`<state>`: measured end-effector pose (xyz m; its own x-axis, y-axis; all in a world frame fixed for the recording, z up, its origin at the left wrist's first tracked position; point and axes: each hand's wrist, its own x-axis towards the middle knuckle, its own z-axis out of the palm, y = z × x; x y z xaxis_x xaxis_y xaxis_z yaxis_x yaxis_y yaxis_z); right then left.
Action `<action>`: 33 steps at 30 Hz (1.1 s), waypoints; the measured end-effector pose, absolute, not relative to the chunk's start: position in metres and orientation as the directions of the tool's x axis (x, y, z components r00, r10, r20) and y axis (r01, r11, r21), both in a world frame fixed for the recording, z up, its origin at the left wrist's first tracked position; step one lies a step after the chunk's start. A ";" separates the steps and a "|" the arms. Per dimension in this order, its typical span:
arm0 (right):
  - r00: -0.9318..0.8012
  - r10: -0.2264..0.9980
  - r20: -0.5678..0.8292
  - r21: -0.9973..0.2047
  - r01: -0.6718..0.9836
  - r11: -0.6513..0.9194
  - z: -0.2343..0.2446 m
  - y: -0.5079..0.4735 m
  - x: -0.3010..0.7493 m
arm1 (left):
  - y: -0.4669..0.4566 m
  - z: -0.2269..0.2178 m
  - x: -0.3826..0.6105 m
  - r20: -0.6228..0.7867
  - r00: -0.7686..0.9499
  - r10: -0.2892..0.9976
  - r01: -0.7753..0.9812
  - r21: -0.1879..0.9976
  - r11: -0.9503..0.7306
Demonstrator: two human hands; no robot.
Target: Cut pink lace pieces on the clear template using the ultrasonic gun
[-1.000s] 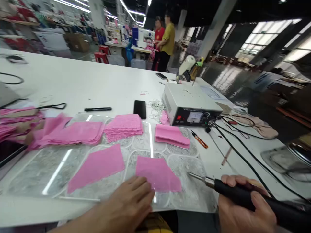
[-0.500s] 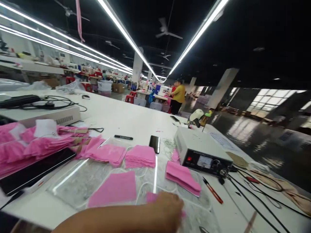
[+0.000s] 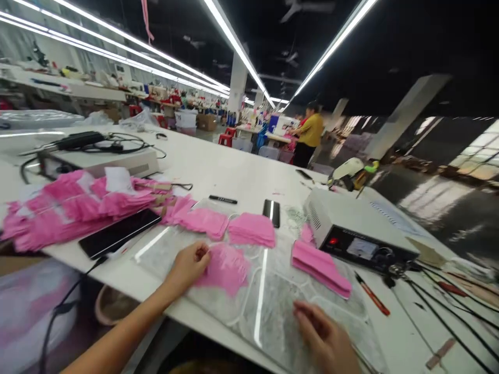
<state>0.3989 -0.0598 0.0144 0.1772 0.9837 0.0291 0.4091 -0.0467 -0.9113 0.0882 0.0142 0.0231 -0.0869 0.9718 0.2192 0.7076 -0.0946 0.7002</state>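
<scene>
My left hand [image 3: 189, 267] is closed in a pinch at the left edge of a pink fabric piece [image 3: 228, 267], which lies on a clear plastic sheet [image 3: 273, 296] marked with rounded outlines. Lower right, my right hand [image 3: 327, 335] hovers over the sheet, fingers loosely curled and thumb apart, with nothing visible in it. Beside it, partly hidden, is a thin metal tool [image 3: 366, 361]. Behind the left hand sit two stacks of pink pieces, a left stack [image 3: 206, 222] and a middle stack [image 3: 251, 229]. A folded pink stack [image 3: 322, 267] lies to the right.
A grey power box [image 3: 360, 228] with a red light and cables stands at right, near an orange cutter [image 3: 372, 294]. A phone [image 3: 272, 213] and a black marker [image 3: 223, 199] lie behind the stacks. At left are bundled pink fabric [image 3: 78, 208] and a black tablet-like slab [image 3: 119, 234].
My left hand has moved left from the sheet's middle to the pink piece. My right hand has come into view at lower right. The view has shifted, with things appearing farther right.
</scene>
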 end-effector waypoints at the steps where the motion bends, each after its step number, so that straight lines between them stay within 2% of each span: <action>1: 0.136 0.989 0.062 -0.886 0.463 -0.008 0.019 -0.046 0.391 | 0.008 0.019 0.085 0.208 -0.103 0.973 0.713 0.698 -0.074; 5: -0.051 0.992 0.115 -0.765 0.633 0.121 0.029 0.005 0.363 | -0.005 0.009 0.081 0.248 -0.127 0.960 0.733 0.675 -0.077; 11: -0.127 0.989 0.075 -0.675 0.723 0.144 0.024 0.042 0.330 | -0.011 0.001 0.083 0.390 -0.066 0.918 0.748 0.629 -0.213; 15: -0.171 0.985 0.023 -0.611 0.777 0.149 0.018 0.050 0.316 | -0.013 -0.002 0.083 0.435 -0.066 0.898 0.765 0.599 -0.234; 25: -0.249 0.968 -0.040 -0.504 0.841 0.196 0.018 0.074 0.312 | -0.027 -0.005 0.089 0.485 -0.089 0.870 0.830 0.519 -0.205; 33: -0.327 0.942 -0.077 -0.491 0.834 0.249 0.022 0.068 0.311 | -0.032 -0.004 0.090 0.492 -0.084 0.866 0.851 0.488 -0.195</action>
